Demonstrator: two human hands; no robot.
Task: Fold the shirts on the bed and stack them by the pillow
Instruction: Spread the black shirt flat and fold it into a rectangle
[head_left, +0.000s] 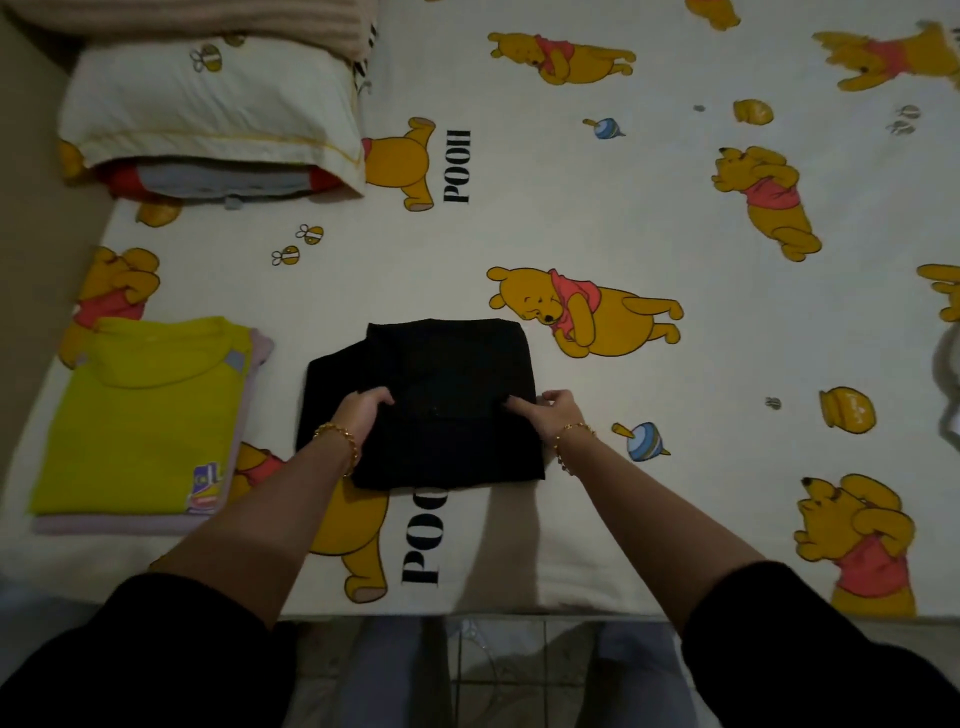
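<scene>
Black shirt (447, 400), folded into a rough square, lies flat on the bed (675, 218) in the head view, close to the near edge. The left hand (363, 413) rests on its left part, fingers curled into the cloth and gripping a fold. The right hand (545, 415) pinches the shirt's right edge between thumb and fingers. To the left, apart from it, a folded yellow shirt (145, 415) sits on a lilac garment (104, 525). The pillow (208, 104) lies at the far left corner.
</scene>
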